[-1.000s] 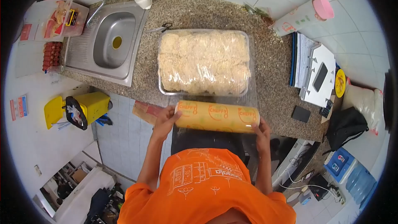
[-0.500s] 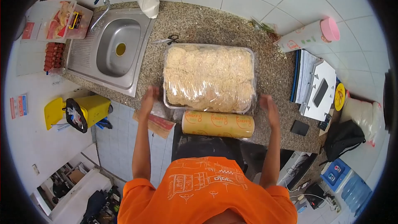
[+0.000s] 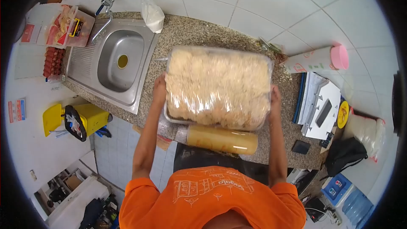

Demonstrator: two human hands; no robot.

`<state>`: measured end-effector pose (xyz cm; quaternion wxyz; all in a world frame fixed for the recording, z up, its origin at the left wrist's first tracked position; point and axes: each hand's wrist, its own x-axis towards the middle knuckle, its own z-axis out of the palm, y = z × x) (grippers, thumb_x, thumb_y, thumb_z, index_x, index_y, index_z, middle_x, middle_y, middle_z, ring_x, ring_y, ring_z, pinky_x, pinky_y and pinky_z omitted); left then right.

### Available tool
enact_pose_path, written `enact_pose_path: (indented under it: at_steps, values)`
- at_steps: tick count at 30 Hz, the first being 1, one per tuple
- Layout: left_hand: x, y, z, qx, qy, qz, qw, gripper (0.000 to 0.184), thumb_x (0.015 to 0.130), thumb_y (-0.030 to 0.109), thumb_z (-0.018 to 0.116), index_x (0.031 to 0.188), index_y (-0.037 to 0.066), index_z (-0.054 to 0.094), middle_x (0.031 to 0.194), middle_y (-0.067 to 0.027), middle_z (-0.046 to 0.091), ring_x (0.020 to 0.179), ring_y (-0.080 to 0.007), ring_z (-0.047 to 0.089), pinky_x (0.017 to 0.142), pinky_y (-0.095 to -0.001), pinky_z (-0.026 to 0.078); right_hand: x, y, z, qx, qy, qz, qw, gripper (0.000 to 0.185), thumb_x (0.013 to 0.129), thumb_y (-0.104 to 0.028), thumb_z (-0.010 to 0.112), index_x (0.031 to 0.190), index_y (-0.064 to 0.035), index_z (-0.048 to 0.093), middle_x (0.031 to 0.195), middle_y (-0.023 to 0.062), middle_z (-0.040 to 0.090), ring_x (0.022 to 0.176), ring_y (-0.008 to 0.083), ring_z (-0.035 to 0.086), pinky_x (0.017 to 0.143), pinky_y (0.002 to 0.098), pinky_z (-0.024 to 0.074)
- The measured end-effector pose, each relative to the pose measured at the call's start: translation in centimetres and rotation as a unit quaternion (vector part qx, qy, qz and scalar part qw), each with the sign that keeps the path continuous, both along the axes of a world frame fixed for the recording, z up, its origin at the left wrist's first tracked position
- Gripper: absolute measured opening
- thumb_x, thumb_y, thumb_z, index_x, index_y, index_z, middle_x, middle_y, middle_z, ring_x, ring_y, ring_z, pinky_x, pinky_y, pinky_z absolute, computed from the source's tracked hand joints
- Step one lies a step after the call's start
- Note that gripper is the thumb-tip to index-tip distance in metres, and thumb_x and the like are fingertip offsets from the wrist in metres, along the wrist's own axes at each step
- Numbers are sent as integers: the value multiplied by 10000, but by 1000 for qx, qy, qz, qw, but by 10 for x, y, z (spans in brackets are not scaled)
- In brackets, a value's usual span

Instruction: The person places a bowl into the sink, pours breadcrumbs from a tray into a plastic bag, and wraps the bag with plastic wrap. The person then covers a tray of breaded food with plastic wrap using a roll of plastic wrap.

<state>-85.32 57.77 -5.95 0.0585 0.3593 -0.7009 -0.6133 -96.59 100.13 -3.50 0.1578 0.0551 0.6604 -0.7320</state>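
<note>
My left hand (image 3: 159,88) is closed on the left side of a clear tray (image 3: 170,118) wrapped in cling film. On the opposite side my right hand (image 3: 275,99) grips the same tray; the fingers of both hands are partly hidden by it. Rows of crumb-coated pieces (image 3: 218,85) fill the tray under the shiny film. It looks raised off the counter and slightly tilted. In front of it lies a big roll of cling film (image 3: 222,139). Behind the tray's left corner only a scissors tip (image 3: 161,59) shows.
A steel sink (image 3: 121,61) is set into the granite counter (image 3: 199,29) at left, with a white plastic bag (image 3: 152,15) beside it. Toward the right are a second upright-looking roll (image 3: 311,60), binders with papers (image 3: 320,106) and a black wallet-like item (image 3: 301,146).
Both hands have come in from beside the tray and taken hold of its sides. The tray has come up from the counter, now covering most of the scissors.
</note>
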Motion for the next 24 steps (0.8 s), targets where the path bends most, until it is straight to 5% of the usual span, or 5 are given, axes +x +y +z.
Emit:
enact_pose_path:
  at_steps: [7,12,17,19,24]
  values:
    - [-65,22,275,-26,152,21,988,449,1001,275,346,1186,-44,602,1100,-118,662,948,-181,633,849,-290,476,-47,-6,207,-39,203,-121,971,477,1012,-348,396,1344,-12,459,1262,130,571,1135,213,580,981,354,478]
    - [-21,21,330,81,222,-25,971,426,989,251,367,1183,-52,595,1088,-111,662,938,-158,635,828,-281,487,8,19,288,-110,220,-55,968,540,994,-341,455,1395,17,399,1316,163,541,1183,234,561,952,361,511]
    - [41,43,246,-28,154,-41,987,452,1028,304,344,1165,-29,618,1086,-101,670,927,-154,631,851,-283,477,93,47,208,24,123,-226,966,443,982,-334,501,1274,-2,536,1220,113,606,1095,180,600,902,292,503]
    - [59,64,220,3,74,-44,996,433,1031,295,367,1150,-27,630,1059,-96,679,931,-155,624,861,-283,469,123,50,167,-5,18,-159,987,326,983,-292,515,1161,-29,587,1101,56,630,999,135,600,854,261,486]
    - [72,50,17,56,26,-65,996,399,1033,283,401,1122,-16,649,1013,-66,685,909,-134,607,825,-273,465,132,64,25,-59,-22,-65,996,181,1009,-189,482,1064,-55,590,974,7,622,888,93,583,802,255,480]
